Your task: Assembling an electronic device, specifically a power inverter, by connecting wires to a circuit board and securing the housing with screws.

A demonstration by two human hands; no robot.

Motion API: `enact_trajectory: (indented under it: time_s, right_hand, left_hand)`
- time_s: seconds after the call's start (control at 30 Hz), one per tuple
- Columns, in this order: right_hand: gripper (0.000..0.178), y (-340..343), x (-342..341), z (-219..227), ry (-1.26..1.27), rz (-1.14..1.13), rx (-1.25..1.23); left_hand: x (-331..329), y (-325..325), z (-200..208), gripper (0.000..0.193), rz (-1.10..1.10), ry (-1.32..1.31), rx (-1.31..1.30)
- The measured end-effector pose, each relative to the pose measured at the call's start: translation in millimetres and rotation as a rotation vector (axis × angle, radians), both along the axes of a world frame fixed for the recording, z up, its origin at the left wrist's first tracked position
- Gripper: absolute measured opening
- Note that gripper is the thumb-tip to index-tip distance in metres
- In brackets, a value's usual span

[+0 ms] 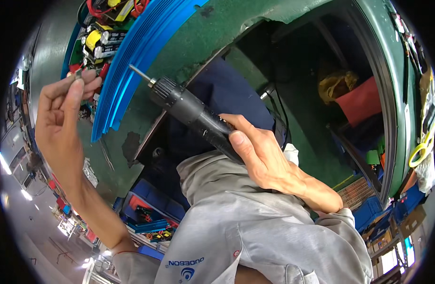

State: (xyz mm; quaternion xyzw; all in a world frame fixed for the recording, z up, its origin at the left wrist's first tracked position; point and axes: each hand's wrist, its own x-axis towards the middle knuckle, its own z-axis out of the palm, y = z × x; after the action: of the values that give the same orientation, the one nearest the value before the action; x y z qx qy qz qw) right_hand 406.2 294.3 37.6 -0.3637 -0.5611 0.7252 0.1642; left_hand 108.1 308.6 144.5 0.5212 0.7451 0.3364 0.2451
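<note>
Grey work clothing [269,232] is seen nearest the lens, spread across the lower part of the view. Just above it, a black electric screwdriver [191,113] is held by the right hand [262,158]; that grip is closed around the rear of the barrel, with the thumb laid along the near side. The tool's long axis is slanted from lower right to upper left, so the bit [140,75] is aimed away from the body and toward the left.

Behind the bit's tip, a blue finned metal housing [127,75] is seen, its length set roughly crosswise to the tool. Whether the tip is touching it cannot be told.

On the housing's left side, the electronic parts [106,45] are reached by the left hand [61,113], which is the nearer of the two. A small greyish piece [78,74] appears to be pinched between thumb and forefinger, too small to be identified. It is placed to the left of the bit's tip and slightly lower, apart from it; this gap is judged the relation that matters most. The housing is rested on the green worktop [236,23].
</note>
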Motion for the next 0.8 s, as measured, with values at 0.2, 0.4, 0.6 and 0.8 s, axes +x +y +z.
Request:
enact_trajectory:
  time_s: [0.2, 0.4, 0.6, 0.8]
  right_hand:
    - [0.054, 10, -2, 5, -0.009, 0.034, -0.04]
    - [0.052, 7, -2, 3, 0.007, -0.007, 0.009]
    - [0.049, 7, 0, 3, -0.02, 0.016, 0.031]
    - [0.05, 11, -3, 6, -0.04, 0.004, 0.06]
  left_hand:
    - [2, 6, 1, 0.018, -0.054, 0.201, 0.001]
    - [8, 3, 2, 0.012, -0.08, 0.574, -0.077]
    - [10, 9, -10, 0.012, -0.26, 0.805, 0.086]
    - [-8, 24, -17, 0.01, -0.396, 0.809, 0.117]
